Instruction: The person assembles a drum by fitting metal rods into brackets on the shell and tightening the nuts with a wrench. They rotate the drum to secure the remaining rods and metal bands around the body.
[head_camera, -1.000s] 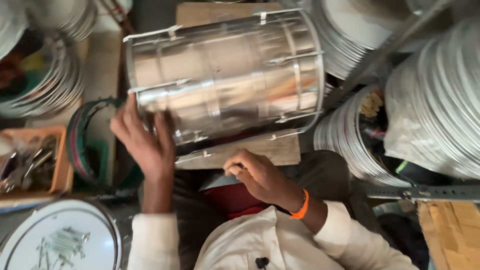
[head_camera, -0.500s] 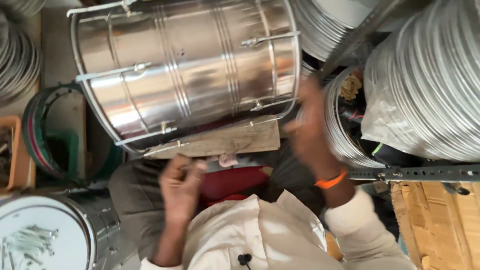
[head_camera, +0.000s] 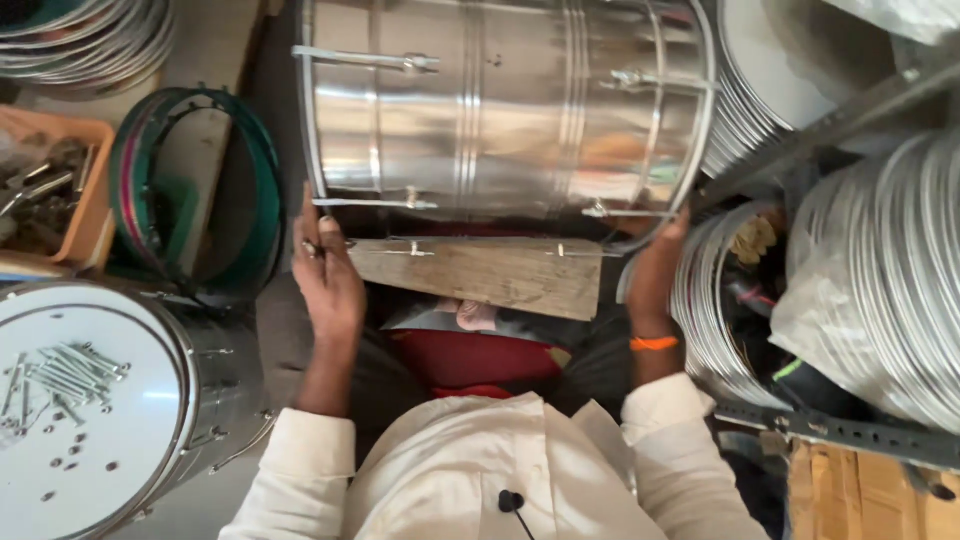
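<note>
Hands, left hand (head_camera: 325, 275) and right hand (head_camera: 655, 270), grip steel drum shell (head_camera: 500, 110); orange tray (head_camera: 85, 215) holds hardware.

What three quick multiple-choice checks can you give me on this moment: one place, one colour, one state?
1. The steel drum shell lies on:
A. a wooden board
B. the orange tray
C. the white drumhead

2. The band on the right wrist is:
A. green
B. orange
C. white

3. The hands are:
A. both off the shell
B. one at each end of it
C. both at one end

Key:
1 A, the wooden board sits right under it.
2 B, bright orange.
3 B, left hand at one rim, right hand at the other.
</note>
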